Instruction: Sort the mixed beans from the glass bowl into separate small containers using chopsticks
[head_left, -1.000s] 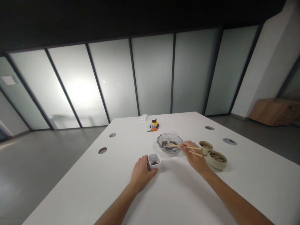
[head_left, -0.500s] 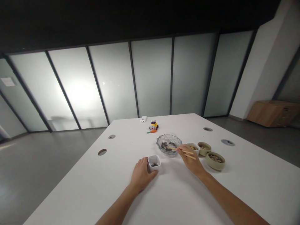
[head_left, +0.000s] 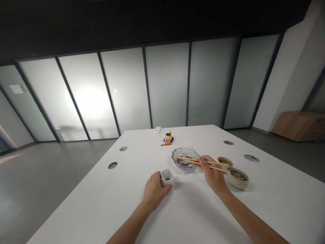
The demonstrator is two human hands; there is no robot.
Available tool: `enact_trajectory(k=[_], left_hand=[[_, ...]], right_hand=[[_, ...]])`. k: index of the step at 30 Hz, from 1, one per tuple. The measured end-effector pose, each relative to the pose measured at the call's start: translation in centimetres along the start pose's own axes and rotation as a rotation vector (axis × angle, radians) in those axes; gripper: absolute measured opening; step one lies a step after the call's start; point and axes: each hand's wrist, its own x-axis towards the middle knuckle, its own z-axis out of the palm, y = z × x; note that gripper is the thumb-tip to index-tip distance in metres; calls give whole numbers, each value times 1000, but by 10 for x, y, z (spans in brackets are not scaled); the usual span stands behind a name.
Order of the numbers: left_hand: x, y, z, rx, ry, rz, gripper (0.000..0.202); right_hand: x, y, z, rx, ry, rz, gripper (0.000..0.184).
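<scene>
Chopsticks (head_left: 188, 158) over glass bowl (head_left: 183, 152), cup (head_left: 168, 183) in left hand (head_left: 154, 190)

Right hand (head_left: 212, 173) pinches the 2 chopsticks, their tips out ahead of the fingers, across the glass bowl with its dark bits (head_left: 180, 161); whether they grip a piece, I cannot tell. Left fingers wrap the cup's left side, thumb at its near side, so it sits between them. Just beside the right hand stand 2 green bowls (head_left: 238, 183).
</scene>
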Motion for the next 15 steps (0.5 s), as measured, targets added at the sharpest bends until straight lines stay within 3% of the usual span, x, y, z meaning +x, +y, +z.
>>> enact_trajectory(k=[3,7,15], left_hand=[[0,1,0,-14,22,-25,27],[1,1,-1,-37,37,-63,27],[1,-2,0,4,2,-20,29]], right_hand=[[-4,-8,6,57,-33,52,43],[-10,-14,8,-86,-96,37,48],[-3,-5,-5,-406,34,-212,44]])
